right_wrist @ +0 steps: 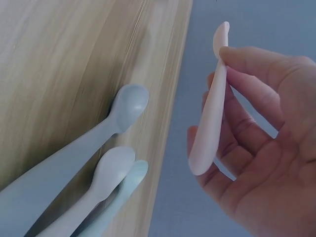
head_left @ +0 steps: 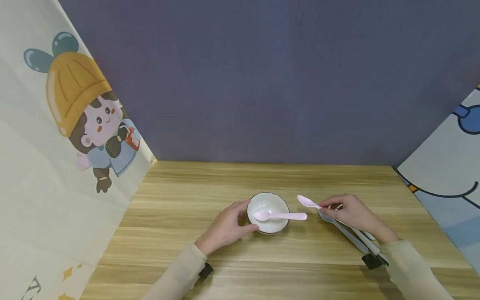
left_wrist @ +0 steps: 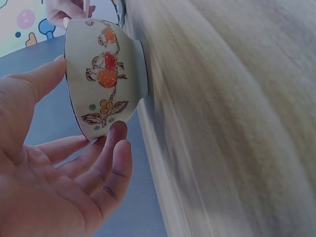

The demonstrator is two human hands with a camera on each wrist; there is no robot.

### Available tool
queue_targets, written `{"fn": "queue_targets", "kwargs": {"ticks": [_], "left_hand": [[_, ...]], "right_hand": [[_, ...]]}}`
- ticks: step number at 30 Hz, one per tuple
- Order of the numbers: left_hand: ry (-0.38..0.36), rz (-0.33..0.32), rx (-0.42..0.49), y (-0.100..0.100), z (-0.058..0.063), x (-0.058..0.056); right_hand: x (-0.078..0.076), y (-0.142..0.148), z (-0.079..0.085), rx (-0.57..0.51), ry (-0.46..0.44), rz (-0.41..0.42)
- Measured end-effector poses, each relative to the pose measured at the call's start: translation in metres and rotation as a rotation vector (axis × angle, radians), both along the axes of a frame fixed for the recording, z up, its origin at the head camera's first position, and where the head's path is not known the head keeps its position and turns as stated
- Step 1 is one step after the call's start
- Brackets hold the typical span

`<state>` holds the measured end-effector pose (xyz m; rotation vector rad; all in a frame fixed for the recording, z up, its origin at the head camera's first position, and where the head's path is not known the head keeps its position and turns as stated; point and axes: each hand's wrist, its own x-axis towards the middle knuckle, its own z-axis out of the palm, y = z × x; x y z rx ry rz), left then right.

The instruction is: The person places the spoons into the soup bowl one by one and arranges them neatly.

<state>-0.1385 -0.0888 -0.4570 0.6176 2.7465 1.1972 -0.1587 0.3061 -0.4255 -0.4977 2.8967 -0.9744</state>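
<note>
A white bowl [head_left: 275,203] with a dark rim stands upright on the table, its outside painted with orange and red fruit in the left wrist view. My left hand [head_left: 226,227] holds it from the left side, thumb and fingers spread around the rim and wall. A pale pink spoon [head_left: 288,216] lies in the bowl, its handle reaching past the right rim. To the right, my right hand [head_left: 354,212] pinches another pink spoon [right_wrist: 210,121] near the neck, above the table. Below that hand lie a grey-blue spoon [right_wrist: 74,155], a whitish spoon [right_wrist: 111,173] and a pale mint spoon [right_wrist: 123,190].
The wood-grain table [head_left: 180,187] meets a dark blue-grey panel [head_left: 240,83] at the back. A white wall with a cartoon figure [head_left: 108,121] rises on the left, and a printed panel [head_left: 442,166] on the right. Black straps [head_left: 375,261] show at both wrists.
</note>
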Motion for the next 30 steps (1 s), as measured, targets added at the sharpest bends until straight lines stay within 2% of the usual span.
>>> {"fn": "queue_targets", "kwargs": {"ticks": [13, 24, 30], "left_hand": [[-0.038, 0.011, 0.011, 0.000, -0.001, 0.001], [-0.048, 0.012, 0.002, -0.001, -0.002, 0.003], [-0.050, 0.004, 0.016, -0.002, -0.001, 0.001]], "right_hand": [[-0.001, -0.010, 0.007, -0.026, -0.037, 0.023], [-0.003, -0.024, 0.007, -0.045, 0.026, 0.051], [-0.003, -0.031, 0.009, -0.039, 0.001, 0.064]]}}
